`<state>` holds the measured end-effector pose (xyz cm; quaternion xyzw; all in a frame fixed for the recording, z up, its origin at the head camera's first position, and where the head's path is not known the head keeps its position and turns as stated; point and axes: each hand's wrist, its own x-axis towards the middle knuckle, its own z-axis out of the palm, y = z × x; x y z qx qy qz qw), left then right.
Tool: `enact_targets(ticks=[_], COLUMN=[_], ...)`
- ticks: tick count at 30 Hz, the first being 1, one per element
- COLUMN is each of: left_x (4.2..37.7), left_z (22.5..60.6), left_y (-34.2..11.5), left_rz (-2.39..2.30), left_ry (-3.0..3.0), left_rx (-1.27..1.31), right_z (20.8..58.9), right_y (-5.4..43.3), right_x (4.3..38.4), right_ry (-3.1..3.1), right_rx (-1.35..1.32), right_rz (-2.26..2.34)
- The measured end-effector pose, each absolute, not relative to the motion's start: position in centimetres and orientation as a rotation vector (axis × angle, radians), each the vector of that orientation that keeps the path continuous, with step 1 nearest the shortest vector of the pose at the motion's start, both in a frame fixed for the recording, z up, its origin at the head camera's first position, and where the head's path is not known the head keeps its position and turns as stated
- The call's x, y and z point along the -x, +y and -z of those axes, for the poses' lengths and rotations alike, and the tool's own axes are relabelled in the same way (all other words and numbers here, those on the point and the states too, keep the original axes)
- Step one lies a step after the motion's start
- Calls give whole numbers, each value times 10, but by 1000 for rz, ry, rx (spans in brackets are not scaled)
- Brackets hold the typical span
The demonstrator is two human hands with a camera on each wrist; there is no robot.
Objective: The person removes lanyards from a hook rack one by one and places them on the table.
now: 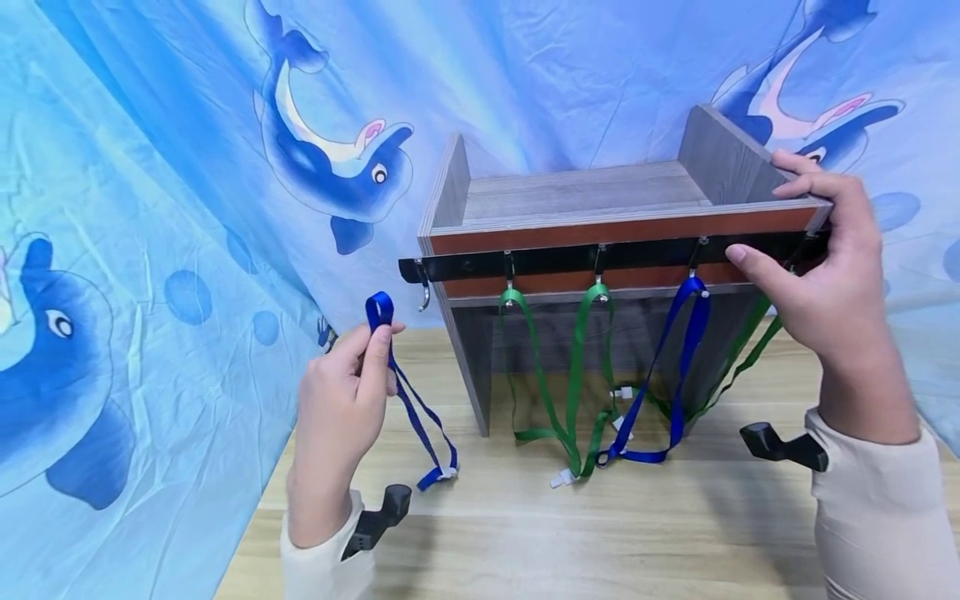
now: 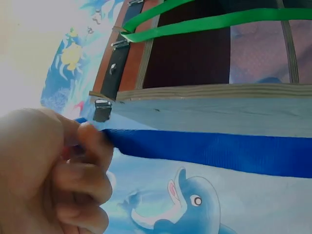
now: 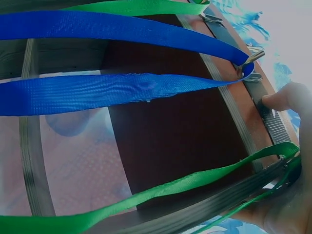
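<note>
My left hand (image 1: pixel 343 408) pinches a blue lanyard (image 1: pixel 422 417) near its top loop, left of the rack; its lower end with a white clip hangs down near the tabletop. Just right of that loop is the bare leftmost hook (image 1: pixel 424 296) of a black hook strip (image 1: pixel 555 261). My right hand (image 1: pixel 843 267) grips the right end of the grey wooden rack (image 1: pixel 585 187), thumb on the strip and fingers over the side panel. From the other hooks hang green lanyards (image 1: pixel 575 375) and another blue lanyard (image 1: pixel 660 375). The rightmost green lanyard (image 3: pixel 195 183) hangs beside the right hand.
The rack stands on a light wooden table (image 1: pixel 517 542). White clips (image 1: pixel 562 477) of the hanging lanyards lie at the tabletop under the rack. A blue cloth with dolphins (image 1: pixel 330 142) covers the back and left side.
</note>
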<state>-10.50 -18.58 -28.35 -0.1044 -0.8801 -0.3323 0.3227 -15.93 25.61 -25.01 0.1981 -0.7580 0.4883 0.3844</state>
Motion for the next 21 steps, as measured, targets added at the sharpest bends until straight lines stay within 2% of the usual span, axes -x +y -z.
enact_targets(ticks=[9,21], left_x=[107,122], left_z=[289,295], left_y=[-192,-209], left_rz=[1123,1039], left_ry=[-2268,-2202], left_rx=[233,310], right_z=[258,258], right_y=[254,256], right_x=[165,165], right_ry=[-1817,-1853], right_rx=[-526,-531], right_rz=[-1303,-1248])
